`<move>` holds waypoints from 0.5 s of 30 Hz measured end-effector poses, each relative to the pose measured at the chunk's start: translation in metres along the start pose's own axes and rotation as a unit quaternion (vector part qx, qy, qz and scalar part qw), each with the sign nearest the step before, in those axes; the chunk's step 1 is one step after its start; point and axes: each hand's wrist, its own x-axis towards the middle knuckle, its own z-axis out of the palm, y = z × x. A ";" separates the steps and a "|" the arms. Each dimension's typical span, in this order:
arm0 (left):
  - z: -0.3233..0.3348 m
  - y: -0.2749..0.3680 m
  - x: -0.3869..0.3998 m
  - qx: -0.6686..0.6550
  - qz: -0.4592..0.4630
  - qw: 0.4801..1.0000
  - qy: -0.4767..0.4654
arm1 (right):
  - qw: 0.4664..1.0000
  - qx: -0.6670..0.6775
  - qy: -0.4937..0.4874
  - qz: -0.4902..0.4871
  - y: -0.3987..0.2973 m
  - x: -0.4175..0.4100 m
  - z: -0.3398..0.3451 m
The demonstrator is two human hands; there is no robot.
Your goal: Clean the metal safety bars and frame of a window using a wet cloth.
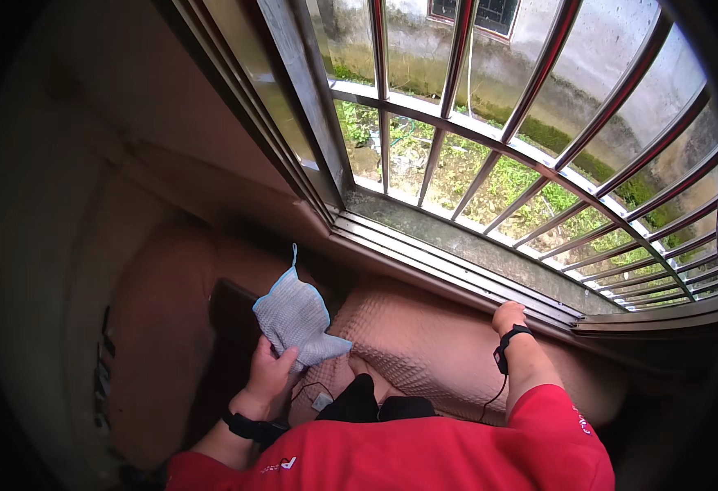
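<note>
My left hand [273, 366] grips the lower edge of a grey cleaning cloth [294, 316] with blue trim, thumb on its near face. The cloth's hanging loop [294, 255] points upward. On the right, my right hand [509, 317] rests at the inner edge of the window sill, beside the metal sliding track [457, 269]; its fingertips are partly hidden, so whether it holds the edge is unclear. Beyond the track, a curved metal security grille [500, 147] encloses the outer concrete ledge [420, 227].
A padded seat with a quilted pinkish cover [420, 337] lies under the window, with my knees over it. A sliding window frame [297, 104] stands at the left of the opening. A dark cable [495, 399] hangs from my right wrist strap [503, 353]. Outside are weeds and a wall.
</note>
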 end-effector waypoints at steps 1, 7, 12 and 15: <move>0.000 -0.003 -0.004 -0.013 -0.003 1.000 0.013 | 1.000 0.001 -0.002 -0.002 0.001 0.002 0.003; 0.014 0.010 -0.015 -0.017 -0.004 1.000 -0.006 | 1.000 0.010 -0.010 -0.026 0.012 0.001 0.005; 0.022 0.026 -0.002 -0.026 0.046 0.996 -0.066 | 0.989 0.067 -0.011 -0.134 0.016 -0.054 -0.026; 0.034 0.037 0.012 -0.049 0.035 0.990 -0.124 | 0.891 0.213 0.120 -0.382 0.008 -0.119 -0.041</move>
